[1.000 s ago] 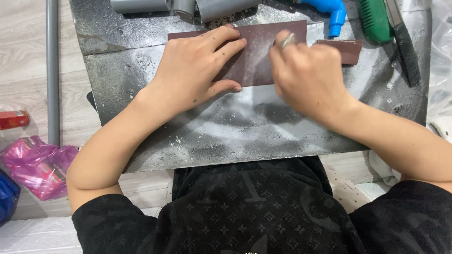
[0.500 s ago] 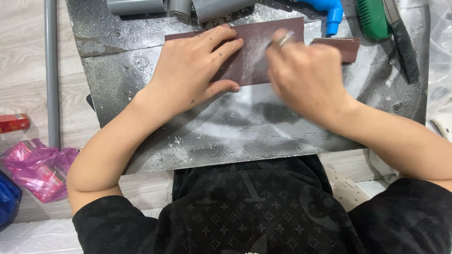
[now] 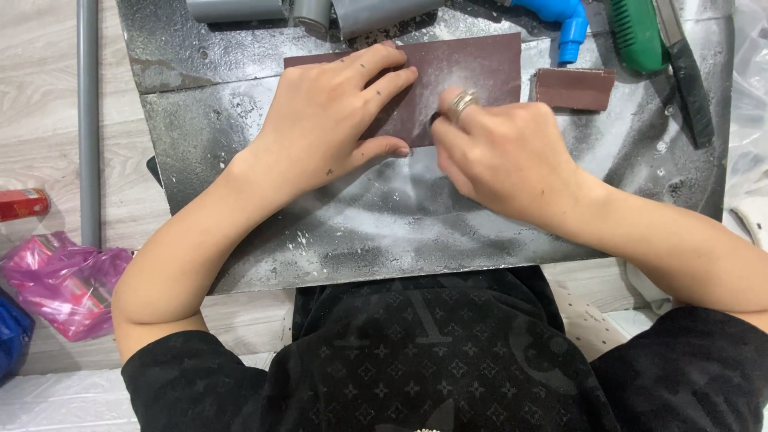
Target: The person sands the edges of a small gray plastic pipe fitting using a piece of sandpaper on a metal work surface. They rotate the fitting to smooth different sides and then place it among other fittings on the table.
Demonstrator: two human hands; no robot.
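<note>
The left hand (image 3: 336, 120) lies flat, fingers spread, pressing a brown sandpaper sheet (image 3: 472, 68) onto the dusty metal plate (image 3: 384, 232). The right hand (image 3: 504, 160) is curled, fingertips on the sheet's lower edge; whether it pinches something is hidden.

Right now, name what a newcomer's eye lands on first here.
Two bare hands meet at the centre on a dark brown sheet of sandpaper: the left hand lies flat on it, the right hand is curled at its lower edge. Under them lies a dusty grey metal plate, with a pink plastic bag on the floor at far left.
</note>
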